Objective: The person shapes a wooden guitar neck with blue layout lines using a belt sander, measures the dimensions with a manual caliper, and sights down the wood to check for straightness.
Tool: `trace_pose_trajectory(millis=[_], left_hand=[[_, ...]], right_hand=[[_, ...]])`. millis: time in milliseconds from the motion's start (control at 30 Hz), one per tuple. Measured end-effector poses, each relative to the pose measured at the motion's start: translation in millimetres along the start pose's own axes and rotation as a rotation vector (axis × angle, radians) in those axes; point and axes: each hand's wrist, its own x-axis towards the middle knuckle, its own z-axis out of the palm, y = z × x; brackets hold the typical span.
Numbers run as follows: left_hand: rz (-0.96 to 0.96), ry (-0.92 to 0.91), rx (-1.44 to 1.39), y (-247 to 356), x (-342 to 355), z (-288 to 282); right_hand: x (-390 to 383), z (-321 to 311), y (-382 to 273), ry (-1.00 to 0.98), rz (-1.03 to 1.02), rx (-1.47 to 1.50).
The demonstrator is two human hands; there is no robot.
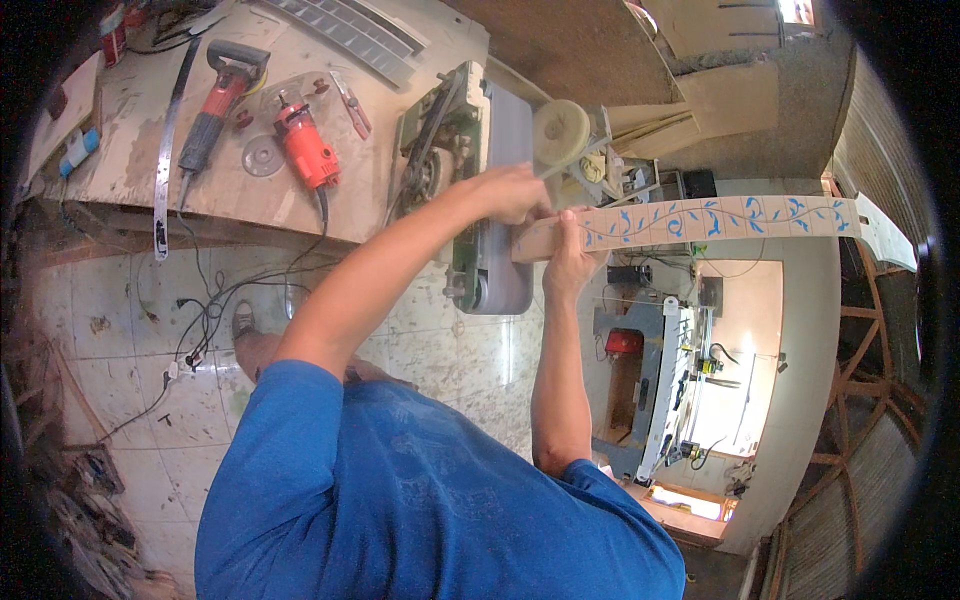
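Observation:
A guitar neck (715, 222), pale wood with a blue leaf-and-vine pattern along its fingerboard, extends to the right from my hands. My right hand (574, 258) grips it near its thick end, thumb on top and fingers underneath. Curled over that same end is my left hand (512, 195), closed on the wood; its fingertips are partly hidden. The thick end is up against the upright belt of a belt sander (508, 265). The belt looks smeared, as if running. Exactly where wood meets belt is hidden by my left hand.
The workbench (260, 222) at left carries a red-and-black grinder (217, 105), a red router (307, 145), a steel ruler (176, 150) and red-handled pliers (352, 105). Cables (210, 315) trail over the tiled floor. At right stands a grey machine frame (650, 390).

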Motion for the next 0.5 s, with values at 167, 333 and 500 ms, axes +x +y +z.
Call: trace_pose_trajectory(millis=[167,333,500], left_hand=[[0.024,0.052,0.001,-3.6,-0.5,4.7],[0.036,0.071,-0.030,-0.8,-2.2,6.4],[0.032,0.063,-0.013,-0.9,-4.1,6.0]], right_hand=[[-0.5,-5.5,-0.2,-0.037,0.004,-0.101],[-0.7,-7.4,0.4,-0.037,-0.022,-0.126],[-1.3,-2.8,0.6,-0.031,-0.071,-0.120]])
